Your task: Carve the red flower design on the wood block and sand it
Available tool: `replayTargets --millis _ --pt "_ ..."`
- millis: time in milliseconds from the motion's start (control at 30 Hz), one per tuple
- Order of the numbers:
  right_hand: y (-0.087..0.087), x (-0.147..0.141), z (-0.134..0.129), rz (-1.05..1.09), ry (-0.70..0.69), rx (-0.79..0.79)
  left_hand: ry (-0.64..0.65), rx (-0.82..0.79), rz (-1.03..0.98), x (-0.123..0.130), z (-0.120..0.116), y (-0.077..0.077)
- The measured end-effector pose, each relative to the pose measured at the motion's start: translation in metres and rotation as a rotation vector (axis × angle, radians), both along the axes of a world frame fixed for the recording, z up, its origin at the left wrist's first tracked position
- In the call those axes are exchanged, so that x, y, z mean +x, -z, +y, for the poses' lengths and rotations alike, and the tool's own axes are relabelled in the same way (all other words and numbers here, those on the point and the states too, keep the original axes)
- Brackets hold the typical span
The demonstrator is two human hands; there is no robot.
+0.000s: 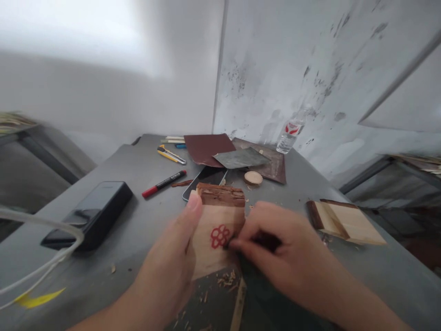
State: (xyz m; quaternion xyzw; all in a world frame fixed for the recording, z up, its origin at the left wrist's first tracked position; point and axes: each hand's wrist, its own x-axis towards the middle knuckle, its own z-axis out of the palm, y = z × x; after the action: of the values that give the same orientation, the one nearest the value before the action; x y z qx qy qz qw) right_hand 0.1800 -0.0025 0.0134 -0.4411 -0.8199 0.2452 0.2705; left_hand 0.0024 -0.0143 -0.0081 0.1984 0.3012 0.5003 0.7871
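My left hand [172, 257] is closed around the left side of a wooden block [203, 257], thumb up along its edge. Rough reddish-brown bark runs along the block's top edge, and a red flower outline [219, 236] marks its pale face. At the block's right side, my right hand [279, 243] is curled in a pinch with its fingertips beside the flower. A small dark tip shows at those fingertips, but the rest of what they hold is hidden. Wood shavings [227, 278] lie below the block.
Behind the block are a phone [206, 177], a red marker [163, 184], a yellow utility knife [171, 155], sandpaper sheets [210, 149] and a round wood slice [253, 178]. A power bank [93, 211] with a white cable stands left, more wood pieces [347, 220] right, a water bottle [291, 133] back right.
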Motion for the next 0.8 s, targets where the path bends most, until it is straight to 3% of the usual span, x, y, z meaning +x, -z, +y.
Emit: replayTargets --millis 67,200,333,467,600,700,800 --pt "0.001 0.000 0.000 0.015 0.083 0.079 0.015 -0.019 -0.033 0.000 0.001 0.001" --pt "0.000 0.002 0.000 -0.083 -0.081 -0.010 0.013 -0.041 0.027 0.000 0.003 -0.005" --pt "-0.001 0.004 0.002 -0.018 0.054 0.104 0.010 -0.051 0.013 -0.001 0.004 -0.010" --pt "-0.001 0.004 0.004 -0.087 -0.127 -0.002 0.051 -0.013 0.020 -0.001 0.006 -0.005" --pt "-0.001 0.004 0.005 -0.001 0.064 0.170 0.029 -0.059 0.049 -0.003 0.009 -0.003" --pt "-0.004 0.010 0.011 -0.008 0.148 0.203 0.059 -0.119 0.074 -0.005 0.009 -0.008" --pt "-0.003 0.024 0.025 -0.087 0.348 0.337 0.020 -0.161 0.081 -0.006 0.007 -0.016"
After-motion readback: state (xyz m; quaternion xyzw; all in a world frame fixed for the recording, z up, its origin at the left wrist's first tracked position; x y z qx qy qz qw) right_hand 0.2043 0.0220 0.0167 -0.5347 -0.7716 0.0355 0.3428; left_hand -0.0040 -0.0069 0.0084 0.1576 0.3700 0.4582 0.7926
